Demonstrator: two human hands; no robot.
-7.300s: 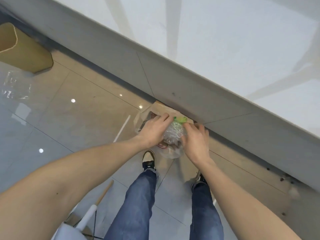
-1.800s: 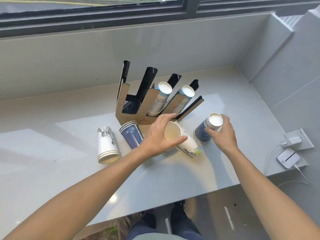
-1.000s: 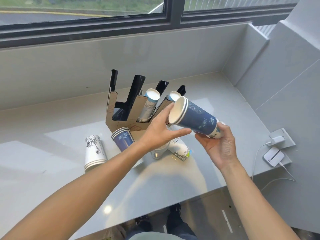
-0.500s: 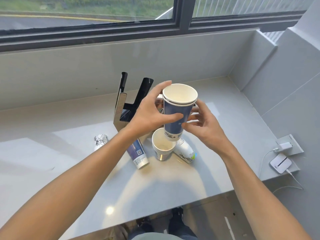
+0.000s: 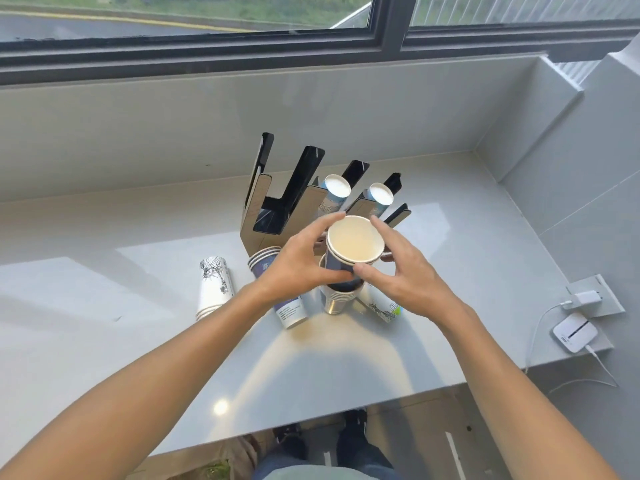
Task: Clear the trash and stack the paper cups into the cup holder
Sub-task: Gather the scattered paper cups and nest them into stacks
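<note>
- Cup of blue paper [image 5: 355,242] with a cream inside is held upright, mouth up, over the desk in front of the cup holder. Its lower end sits in the mouth of an upright stack of pale paper cups [image 5: 336,301] that stands on the desk.
- Left hand [image 5: 298,261] grips that cup from the left, with its fingers curled to the far rim and its thumb on the near wall.
- Right hand [image 5: 405,275] grips it from the right, with the forefinger at the rim and the thumb pressed to the blue wall.
- Slotted cup holder of brown cardboard and black panels [image 5: 273,216] stands just behind the hands. A slot on its right side holds a leaning cup stack [image 5: 337,186], and the next slot to the right holds a second leaning stack [image 5: 381,195]. The white bottoms of both point up.
- Stack of blue cups lying on its side [image 5: 291,306] is just left of the upright stack, with its rims toward the holder, partly under the left wrist.
- White cup stack with a black drawing [image 5: 212,289] stands mouth down further left.
- White printed cup [image 5: 382,306] lies on its side under the right hand, beside the upright stack.
- Grey desk [image 5: 311,368] carries all of these.
- White charger [image 5: 585,297] and a flat white device [image 5: 575,332] with a cable sit near the right edge.
- Dark-framed window [image 5: 388,32] runs along the top.
</note>
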